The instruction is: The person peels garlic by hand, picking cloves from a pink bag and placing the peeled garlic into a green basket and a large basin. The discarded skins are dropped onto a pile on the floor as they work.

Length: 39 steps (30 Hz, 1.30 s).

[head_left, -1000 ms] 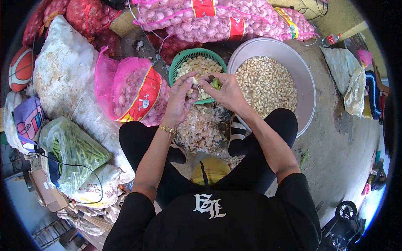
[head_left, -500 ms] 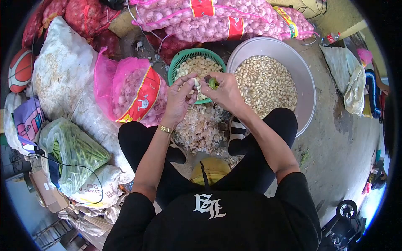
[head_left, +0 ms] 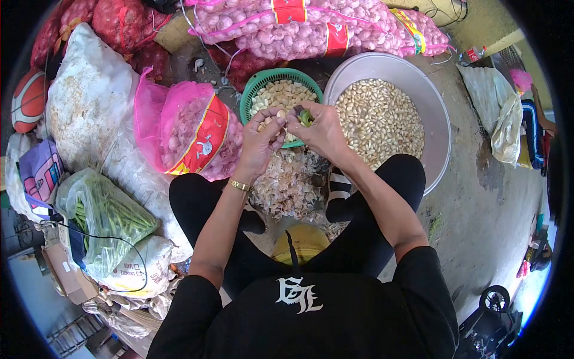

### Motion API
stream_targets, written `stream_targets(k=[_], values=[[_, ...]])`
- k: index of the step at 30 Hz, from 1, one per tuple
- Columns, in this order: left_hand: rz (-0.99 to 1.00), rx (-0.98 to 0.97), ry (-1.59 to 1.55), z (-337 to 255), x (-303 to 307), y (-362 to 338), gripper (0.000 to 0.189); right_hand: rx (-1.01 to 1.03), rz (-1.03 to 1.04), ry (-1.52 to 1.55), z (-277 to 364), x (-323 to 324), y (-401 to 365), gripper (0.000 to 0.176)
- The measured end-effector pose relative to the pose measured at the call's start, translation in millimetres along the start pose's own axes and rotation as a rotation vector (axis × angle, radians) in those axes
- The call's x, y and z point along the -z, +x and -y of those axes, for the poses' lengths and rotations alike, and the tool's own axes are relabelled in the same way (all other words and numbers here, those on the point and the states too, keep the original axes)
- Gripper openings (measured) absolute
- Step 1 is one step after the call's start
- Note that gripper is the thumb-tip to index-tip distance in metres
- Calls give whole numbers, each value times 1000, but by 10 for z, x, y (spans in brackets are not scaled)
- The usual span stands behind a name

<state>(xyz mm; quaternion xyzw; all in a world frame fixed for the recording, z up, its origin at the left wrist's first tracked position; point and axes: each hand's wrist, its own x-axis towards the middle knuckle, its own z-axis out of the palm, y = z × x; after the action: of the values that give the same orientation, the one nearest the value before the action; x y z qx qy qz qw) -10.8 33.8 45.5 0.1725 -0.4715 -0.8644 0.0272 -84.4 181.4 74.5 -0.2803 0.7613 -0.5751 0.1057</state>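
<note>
My left hand (head_left: 263,142) pinches a pale garlic clove (head_left: 281,113) between thumb and fingertips, with more cloves seemingly cupped in the curled fingers. My right hand (head_left: 324,130) is closed around a small green-handled knife (head_left: 305,118), its dark blade end close to the clove and mostly hidden by the fingers. Both hands meet above the near part of a green plastic basket (head_left: 244,109) that contains peeled cloves (head_left: 284,93). Below the hands lies a heap of papery garlic skins (head_left: 286,188) on the floor, between my feet.
Right of the basket stands a wide, pale basin (head_left: 439,128) with many unpeeled cloves (head_left: 379,119). Pink net sacks of garlic (head_left: 287,36) line the back, and another net sack (head_left: 179,128) leans at left. A bag of green vegetables (head_left: 110,218) lies beyond my left knee.
My left thumb and fingers have shifted slightly around the clove, turning it, and less of it shows now. The right hand stays nearly in place with the knife.
</note>
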Motion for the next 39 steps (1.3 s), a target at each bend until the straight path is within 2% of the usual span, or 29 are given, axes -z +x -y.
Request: stream_targets(k=[6, 9, 11, 14, 18, 23, 24, 26, 30, 32, 39], values=[[-21, -88, 155, 3, 6, 21, 22, -104, -6, 18, -31, -54, -2, 19], [-16, -93, 133, 25, 27, 24, 22, -58, -73, 71, -68, -86, 11, 24], [-13, -80, 105, 11, 53, 11, 24, -197, -70, 151, -86, -66, 18, 23], [-6, -68, 53, -49, 96, -1, 27, -222, -88, 248, -192, 20, 90, 22], [-21, -81, 14, -146, 37, -43, 26, -112, -108, 174, -238, 25, 89, 21], [-7, -114, -44, -126, 81, -30, 24, -313, -137, 191, -263, 27, 131, 23], [10, -110, -39, -131, 90, -22, 23, -311, -136, 190, -236, 28, 134, 23], [11, -111, -26, -127, 102, -14, 22, -178, -66, 206, -165, 23, 109, 22], [-6, -114, 83, -101, 66, -43, 21, -161, 10, 235, -73, -26, 77, 20], [-10, -118, 101, -98, 63, -41, 21, -59, 39, 202, -23, -20, 80, 20], [14, -179, 241, -82, 54, -24, 18, -59, 40, 192, -71, -12, 79, 21]])
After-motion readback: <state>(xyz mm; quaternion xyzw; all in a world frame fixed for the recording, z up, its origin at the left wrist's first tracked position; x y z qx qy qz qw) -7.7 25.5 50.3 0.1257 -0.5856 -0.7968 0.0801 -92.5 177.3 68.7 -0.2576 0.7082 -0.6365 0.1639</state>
